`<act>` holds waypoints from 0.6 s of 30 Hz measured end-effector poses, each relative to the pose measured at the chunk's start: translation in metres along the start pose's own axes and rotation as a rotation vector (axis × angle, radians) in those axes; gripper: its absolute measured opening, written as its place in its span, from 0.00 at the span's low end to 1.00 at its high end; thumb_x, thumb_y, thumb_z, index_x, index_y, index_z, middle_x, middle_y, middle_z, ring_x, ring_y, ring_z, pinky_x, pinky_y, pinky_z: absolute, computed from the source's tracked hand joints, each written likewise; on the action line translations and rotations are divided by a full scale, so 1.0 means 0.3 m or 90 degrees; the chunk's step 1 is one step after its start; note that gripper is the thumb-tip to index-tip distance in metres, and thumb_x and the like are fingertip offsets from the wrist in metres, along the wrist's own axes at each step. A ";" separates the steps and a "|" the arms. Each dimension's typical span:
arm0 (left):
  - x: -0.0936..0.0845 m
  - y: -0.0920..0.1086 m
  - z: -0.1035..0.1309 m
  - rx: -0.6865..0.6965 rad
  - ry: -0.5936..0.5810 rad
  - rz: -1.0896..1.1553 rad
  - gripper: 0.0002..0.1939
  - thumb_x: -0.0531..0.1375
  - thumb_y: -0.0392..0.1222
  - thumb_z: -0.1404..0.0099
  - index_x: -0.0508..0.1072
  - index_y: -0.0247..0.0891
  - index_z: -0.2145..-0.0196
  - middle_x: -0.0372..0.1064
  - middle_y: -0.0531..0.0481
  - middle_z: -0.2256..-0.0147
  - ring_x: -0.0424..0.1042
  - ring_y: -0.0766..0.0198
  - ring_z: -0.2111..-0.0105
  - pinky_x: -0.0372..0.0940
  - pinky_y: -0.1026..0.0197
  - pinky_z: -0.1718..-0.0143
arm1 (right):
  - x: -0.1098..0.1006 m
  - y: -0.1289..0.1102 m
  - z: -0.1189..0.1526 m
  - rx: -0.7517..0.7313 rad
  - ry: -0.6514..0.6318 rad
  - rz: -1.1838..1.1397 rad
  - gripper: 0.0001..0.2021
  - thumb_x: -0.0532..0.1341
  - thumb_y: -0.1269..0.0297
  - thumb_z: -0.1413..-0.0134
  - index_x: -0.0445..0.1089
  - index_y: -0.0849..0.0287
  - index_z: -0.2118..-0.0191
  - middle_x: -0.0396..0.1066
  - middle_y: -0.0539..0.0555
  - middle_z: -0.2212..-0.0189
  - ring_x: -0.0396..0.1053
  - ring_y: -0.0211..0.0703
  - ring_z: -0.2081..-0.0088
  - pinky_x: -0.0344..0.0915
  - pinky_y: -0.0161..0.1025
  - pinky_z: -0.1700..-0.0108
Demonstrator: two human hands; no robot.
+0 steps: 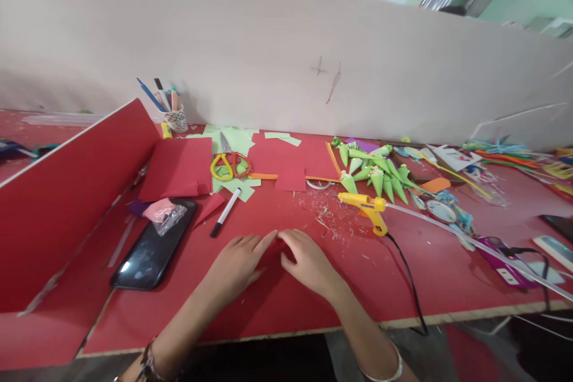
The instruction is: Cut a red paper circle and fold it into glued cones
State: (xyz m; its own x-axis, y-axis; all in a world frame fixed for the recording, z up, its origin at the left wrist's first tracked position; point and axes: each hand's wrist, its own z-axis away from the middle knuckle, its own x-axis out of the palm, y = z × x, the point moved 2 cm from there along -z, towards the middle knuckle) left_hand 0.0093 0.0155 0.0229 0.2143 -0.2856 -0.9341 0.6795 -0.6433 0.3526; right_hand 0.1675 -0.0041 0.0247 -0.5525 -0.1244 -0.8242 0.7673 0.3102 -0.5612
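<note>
My left hand and my right hand lie close together on the red table, near its front edge. Both press on a small piece of red paper that is hard to tell from the tabletop. The fingertips almost meet over it. My right hand's fingers curl at the paper's upper edge, while my left hand lies flatter. A black marker lies just behind my left hand. A yellow glue gun lies behind my right hand, its black cord running off the front edge.
Scissors lie on red sheets and green scraps at the back. Several green paper cones sit right of them. A phone lies at left beside a red divider board. A pen cup stands by the wooden back wall.
</note>
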 end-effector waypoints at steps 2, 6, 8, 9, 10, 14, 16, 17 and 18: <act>0.000 0.005 -0.013 0.012 0.008 -0.047 0.29 0.50 0.28 0.43 0.54 0.38 0.44 0.70 0.42 0.59 0.69 0.54 0.61 0.61 0.53 0.59 | -0.009 0.006 0.004 0.025 0.011 -0.032 0.15 0.53 0.73 0.50 0.62 0.59 0.54 0.68 0.55 0.60 0.65 0.43 0.57 0.61 0.41 0.54; 0.000 -0.001 -0.018 0.043 0.026 -0.122 0.26 0.48 0.26 0.41 0.55 0.36 0.45 0.71 0.44 0.64 0.70 0.55 0.65 0.62 0.54 0.63 | -0.013 0.005 0.015 -0.023 0.004 0.006 0.21 0.58 0.68 0.53 0.59 0.60 0.50 0.63 0.58 0.52 0.60 0.47 0.50 0.58 0.45 0.48; 0.002 -0.005 -0.012 0.051 0.039 -0.157 0.23 0.48 0.27 0.40 0.58 0.35 0.47 0.70 0.44 0.62 0.70 0.57 0.65 0.62 0.55 0.63 | -0.005 0.001 0.029 -0.060 0.028 0.059 0.25 0.61 0.65 0.55 0.59 0.59 0.48 0.60 0.59 0.49 0.56 0.50 0.47 0.55 0.49 0.46; 0.004 -0.006 -0.008 0.047 0.047 -0.175 0.22 0.48 0.27 0.40 0.60 0.36 0.48 0.69 0.44 0.61 0.70 0.57 0.64 0.62 0.56 0.63 | 0.000 -0.001 0.040 -0.072 0.056 0.089 0.23 0.61 0.66 0.54 0.60 0.58 0.49 0.60 0.59 0.49 0.56 0.50 0.47 0.54 0.50 0.45; 0.007 -0.004 -0.004 0.039 0.056 -0.193 0.20 0.48 0.27 0.40 0.61 0.36 0.50 0.68 0.43 0.59 0.69 0.57 0.63 0.63 0.57 0.63 | 0.007 -0.003 0.053 -0.083 0.095 0.117 0.20 0.60 0.67 0.52 0.62 0.57 0.51 0.61 0.58 0.50 0.57 0.50 0.48 0.54 0.51 0.45; 0.015 0.020 0.017 0.010 0.070 -0.231 0.19 0.48 0.26 0.40 0.63 0.35 0.51 0.67 0.41 0.57 0.69 0.57 0.63 0.63 0.57 0.66 | 0.044 -0.001 0.111 -0.133 0.211 0.195 0.09 0.55 0.73 0.46 0.70 0.55 0.63 0.69 0.54 0.59 0.64 0.45 0.56 0.60 0.46 0.51; 0.014 0.034 0.025 0.016 0.060 -0.220 0.18 0.51 0.28 0.41 0.65 0.36 0.53 0.68 0.43 0.59 0.70 0.56 0.65 0.62 0.56 0.67 | 0.058 0.013 0.131 -0.122 0.192 0.194 0.09 0.55 0.72 0.46 0.71 0.55 0.65 0.71 0.53 0.61 0.66 0.44 0.59 0.64 0.41 0.58; 0.013 0.039 0.028 0.027 0.054 -0.211 0.17 0.52 0.29 0.41 0.66 0.38 0.54 0.69 0.44 0.61 0.69 0.56 0.66 0.61 0.56 0.67 | 0.060 0.023 0.138 -0.106 0.172 0.182 0.09 0.55 0.72 0.46 0.71 0.55 0.64 0.72 0.52 0.61 0.67 0.43 0.60 0.65 0.40 0.60; 0.013 0.045 0.031 0.045 0.052 -0.202 0.15 0.53 0.30 0.41 0.68 0.39 0.56 0.70 0.46 0.63 0.69 0.56 0.66 0.61 0.56 0.67 | 0.059 0.033 0.144 -0.091 0.153 0.165 0.09 0.55 0.72 0.46 0.71 0.55 0.63 0.72 0.52 0.61 0.67 0.42 0.60 0.65 0.39 0.60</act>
State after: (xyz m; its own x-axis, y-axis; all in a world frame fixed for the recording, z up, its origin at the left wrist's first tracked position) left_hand 0.0127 -0.0008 0.0245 0.0571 -0.0064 -0.9983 0.6720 -0.7393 0.0432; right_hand 0.1794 -0.0440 0.0014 -0.4201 0.1953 -0.8862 0.8476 0.4333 -0.3063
